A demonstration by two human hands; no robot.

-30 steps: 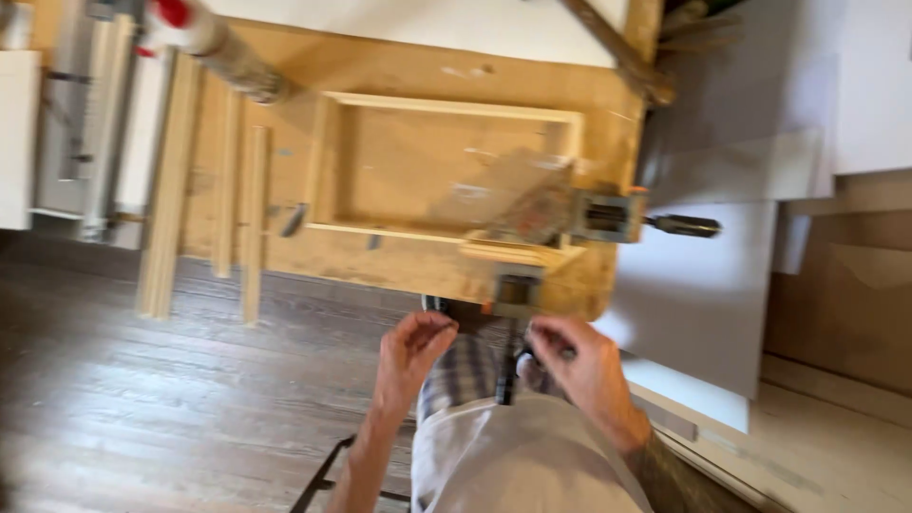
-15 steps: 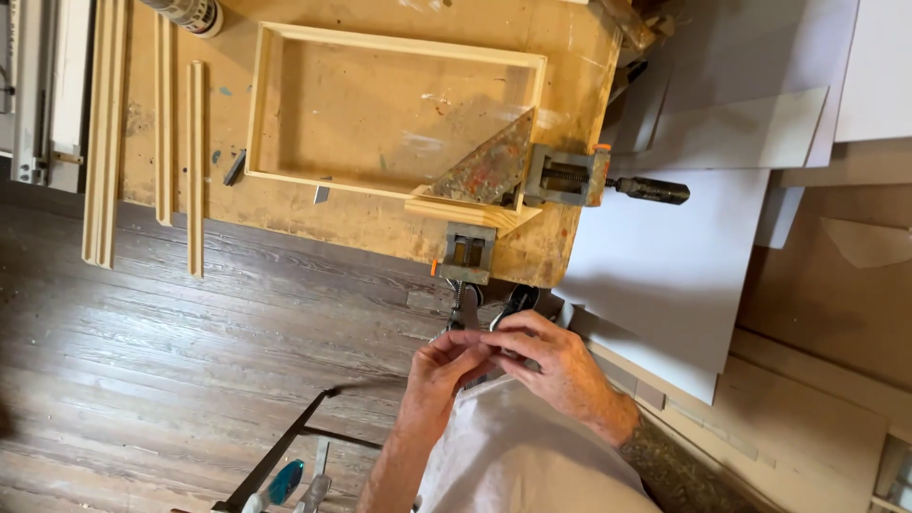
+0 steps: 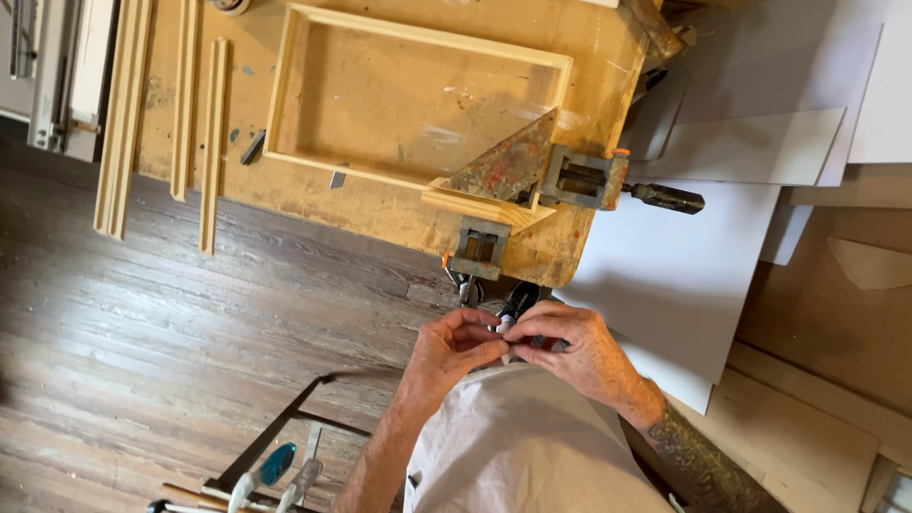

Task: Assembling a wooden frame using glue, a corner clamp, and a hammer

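- Here, my left hand (image 3: 454, 350) and right hand (image 3: 575, 347) meet fingertip to fingertip, both pinched on one small pale object (image 3: 506, 326) — too small to identify.
- Just beyond the fingers, a corner clamp (image 3: 532, 185) grips the near corner of a wooden frame (image 3: 418, 104).
- Farther off to the left, loose moulding strips (image 3: 180, 114) lie on the workbench (image 3: 589, 57) — white boards (image 3: 693, 266) to the right.

Both hands, left (image 3: 454, 344) and right (image 3: 568, 342), now meet fingertip to fingertip just under the clamp (image 3: 480, 249), no longer apart as a second ago.
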